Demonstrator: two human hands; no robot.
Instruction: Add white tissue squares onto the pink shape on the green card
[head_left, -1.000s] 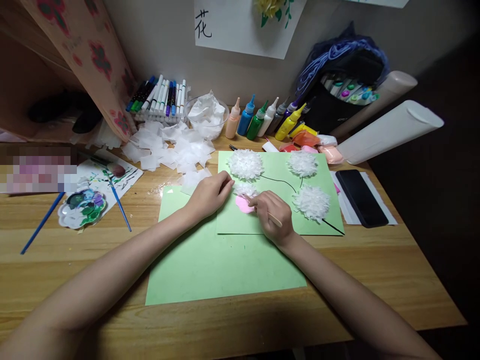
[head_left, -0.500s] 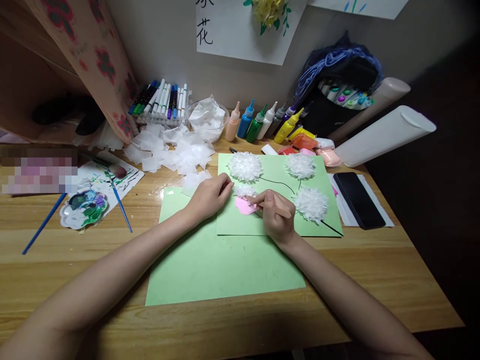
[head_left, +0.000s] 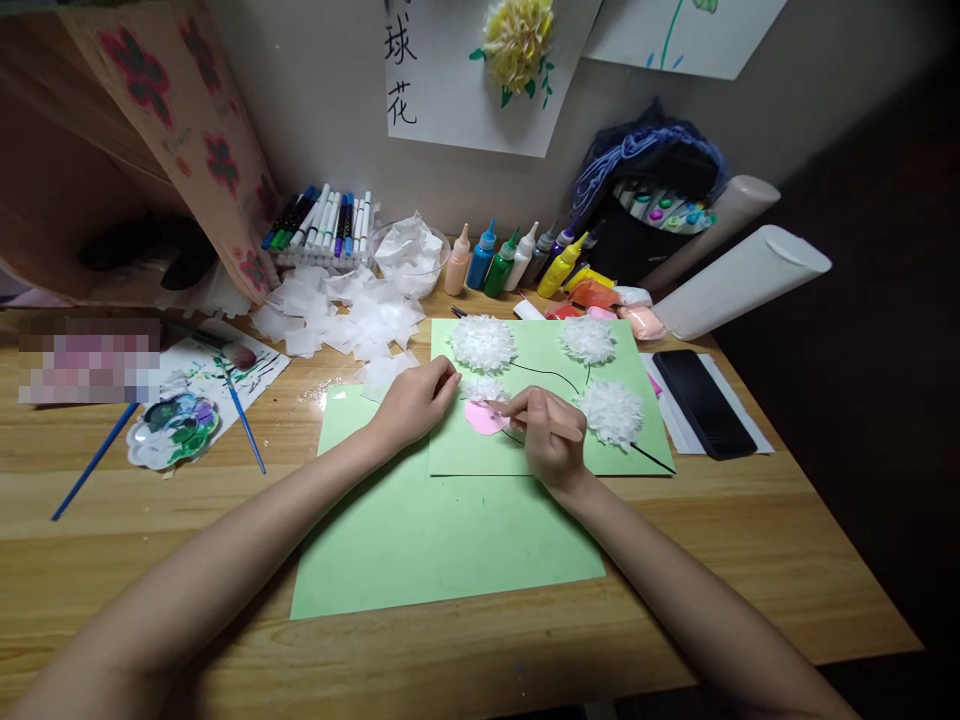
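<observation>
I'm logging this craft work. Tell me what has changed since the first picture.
The right hand has shifted slightly right, its stick now lying flatter, uncovering a black line beside the pink patch. The view has tilted up, showing more of the wall picture. Nothing was taken or let go. The left hand and the white flowers stayed put.

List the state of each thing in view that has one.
Right hand: closed around wooden stick
Wooden stick: gripped, tip near pink disc
Left hand: curled
Pink disc: partly covered by white petals
Phone: lying flat, dark
Squeeze bottles: upright
Paint palette: smeared
Plastic bowl: heaped with white tissue
Tissue squares: scattered
</observation>
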